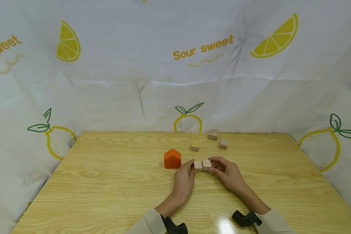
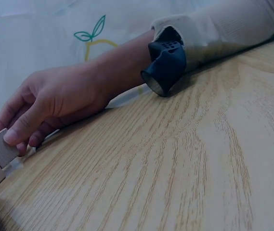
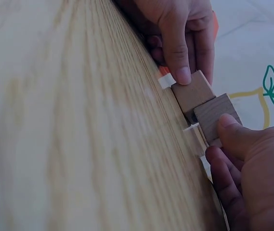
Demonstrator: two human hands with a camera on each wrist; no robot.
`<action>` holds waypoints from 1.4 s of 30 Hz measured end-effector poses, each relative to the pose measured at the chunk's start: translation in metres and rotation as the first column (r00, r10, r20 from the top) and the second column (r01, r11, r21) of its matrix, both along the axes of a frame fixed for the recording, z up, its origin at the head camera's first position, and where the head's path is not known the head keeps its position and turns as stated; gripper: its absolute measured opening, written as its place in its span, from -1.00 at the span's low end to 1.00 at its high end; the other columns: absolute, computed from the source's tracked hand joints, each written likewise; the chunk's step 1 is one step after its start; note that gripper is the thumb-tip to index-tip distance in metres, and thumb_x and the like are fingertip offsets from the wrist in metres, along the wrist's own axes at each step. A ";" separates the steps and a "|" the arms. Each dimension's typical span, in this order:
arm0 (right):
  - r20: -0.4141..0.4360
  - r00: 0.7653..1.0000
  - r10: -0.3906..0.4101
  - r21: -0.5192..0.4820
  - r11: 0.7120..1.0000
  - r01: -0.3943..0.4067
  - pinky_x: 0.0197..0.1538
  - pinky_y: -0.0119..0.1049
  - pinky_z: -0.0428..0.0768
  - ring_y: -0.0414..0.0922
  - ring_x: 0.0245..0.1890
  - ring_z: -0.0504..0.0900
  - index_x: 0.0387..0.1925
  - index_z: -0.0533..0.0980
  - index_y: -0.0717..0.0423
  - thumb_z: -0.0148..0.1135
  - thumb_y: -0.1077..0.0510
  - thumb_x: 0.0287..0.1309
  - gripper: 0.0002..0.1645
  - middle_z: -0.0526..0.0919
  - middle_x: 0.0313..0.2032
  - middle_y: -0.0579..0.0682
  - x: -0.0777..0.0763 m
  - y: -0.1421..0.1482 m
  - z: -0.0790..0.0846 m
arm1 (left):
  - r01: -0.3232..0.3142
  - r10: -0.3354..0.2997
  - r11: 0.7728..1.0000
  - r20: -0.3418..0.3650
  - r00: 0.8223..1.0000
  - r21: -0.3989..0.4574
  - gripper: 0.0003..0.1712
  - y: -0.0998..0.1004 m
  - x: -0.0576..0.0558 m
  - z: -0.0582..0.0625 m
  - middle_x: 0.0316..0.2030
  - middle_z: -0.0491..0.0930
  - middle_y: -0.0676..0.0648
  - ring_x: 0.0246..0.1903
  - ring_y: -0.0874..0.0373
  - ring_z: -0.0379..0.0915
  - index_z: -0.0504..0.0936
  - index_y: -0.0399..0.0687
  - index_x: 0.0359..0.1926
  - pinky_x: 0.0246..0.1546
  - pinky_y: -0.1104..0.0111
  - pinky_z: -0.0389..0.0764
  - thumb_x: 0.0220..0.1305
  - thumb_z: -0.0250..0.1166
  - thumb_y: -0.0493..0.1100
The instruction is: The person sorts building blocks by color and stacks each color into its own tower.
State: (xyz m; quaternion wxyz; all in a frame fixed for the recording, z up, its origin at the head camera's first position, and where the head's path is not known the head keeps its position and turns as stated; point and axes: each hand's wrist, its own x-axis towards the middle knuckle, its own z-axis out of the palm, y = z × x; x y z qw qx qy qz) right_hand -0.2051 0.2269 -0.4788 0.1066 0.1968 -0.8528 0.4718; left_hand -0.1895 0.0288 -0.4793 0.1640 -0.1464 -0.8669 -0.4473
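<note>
Two plain wooden cubes stand side by side on the table between the hands. My left hand [image 1: 183,180] pinches the left cube [image 1: 198,166], its thumb on the near face. The right cube [image 1: 206,165] is held between thumb and fingers of my right hand [image 1: 228,174]. In the right wrist view the right cube [image 3: 218,118] sits slightly off line from the left cube [image 3: 193,94], overlapping its edge. Just left of the left fingers stands an orange house-shaped block stack [image 1: 172,159] with a peaked top.
Behind the hands lie a cube with a yellow mark [image 1: 195,146], a cube with a dark slit [image 1: 223,145] and a slanted wooden block [image 1: 212,136]. The wood-grain table [image 1: 111,182] ends at a white curtain [image 1: 120,104] printed with lemons.
</note>
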 end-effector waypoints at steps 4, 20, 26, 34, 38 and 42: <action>0.003 1.000 0.002 0.011 1.000 -0.002 -0.29 -0.33 0.59 -0.18 -0.34 0.62 0.05 0.54 0.10 0.35 0.24 0.11 -0.58 0.63 -0.30 -0.06 0.000 0.000 0.000 | -0.007 0.007 1.000 0.000 1.000 -0.002 -0.55 0.001 0.000 0.000 -0.06 0.62 -0.24 -0.04 -0.04 0.55 0.56 -0.34 0.10 -0.07 0.21 0.55 0.15 0.34 -0.39; 0.024 0.999 0.022 0.052 0.998 -0.024 -0.28 -0.31 0.59 -0.17 -0.34 0.62 0.05 0.53 0.14 0.34 0.20 0.13 -0.58 0.64 -0.29 -0.06 0.000 0.000 0.000 | -0.011 0.011 1.000 0.001 1.000 -0.007 -0.55 0.000 0.001 0.000 -0.06 0.62 -0.24 -0.03 -0.04 0.55 0.56 -0.33 0.10 -0.06 0.21 0.55 0.15 0.34 -0.40; 0.046 0.998 0.047 0.036 0.998 -0.048 -0.26 -0.27 0.59 -0.08 -0.31 0.63 0.09 0.50 0.17 0.34 0.22 0.13 -0.54 0.63 -0.25 -0.02 0.001 -0.001 0.003 | -0.012 0.012 1.000 -0.002 1.000 -0.011 -0.55 0.001 0.000 -0.001 -0.06 0.62 -0.24 -0.04 -0.03 0.55 0.56 -0.33 0.10 -0.07 0.22 0.55 0.15 0.35 -0.39; 0.063 0.997 0.048 0.050 0.997 -0.052 -0.24 -0.32 0.59 -0.19 -0.31 0.62 0.06 0.52 0.11 0.35 0.19 0.13 -0.57 0.63 -0.27 -0.07 0.000 0.001 0.004 | -0.011 0.011 1.000 -0.005 1.000 -0.015 -0.55 0.000 0.000 -0.001 -0.07 0.62 -0.23 -0.05 -0.03 0.56 0.56 -0.34 0.09 -0.08 0.23 0.55 0.15 0.35 -0.38; 0.075 0.996 0.056 0.041 0.997 -0.059 -0.24 -0.31 0.60 -0.19 -0.30 0.62 0.06 0.51 0.09 0.35 0.18 0.13 -0.56 0.63 -0.27 -0.07 0.001 0.002 0.005 | -0.007 0.007 1.000 -0.014 1.000 -0.018 -0.56 0.000 -0.001 -0.002 -0.07 0.62 -0.24 -0.04 -0.03 0.56 0.56 -0.35 0.09 -0.08 0.23 0.56 0.15 0.35 -0.39; 0.082 0.995 0.049 0.042 0.998 -0.052 -0.23 -0.31 0.60 -0.19 -0.31 0.63 0.06 0.51 0.08 0.36 0.17 0.12 -0.56 0.63 -0.27 -0.07 0.001 0.002 0.005 | -0.008 0.008 1.000 -0.015 1.000 -0.022 -0.56 0.000 -0.001 -0.001 -0.07 0.62 -0.24 -0.05 -0.03 0.56 0.57 -0.35 0.09 -0.08 0.23 0.56 0.14 0.35 -0.39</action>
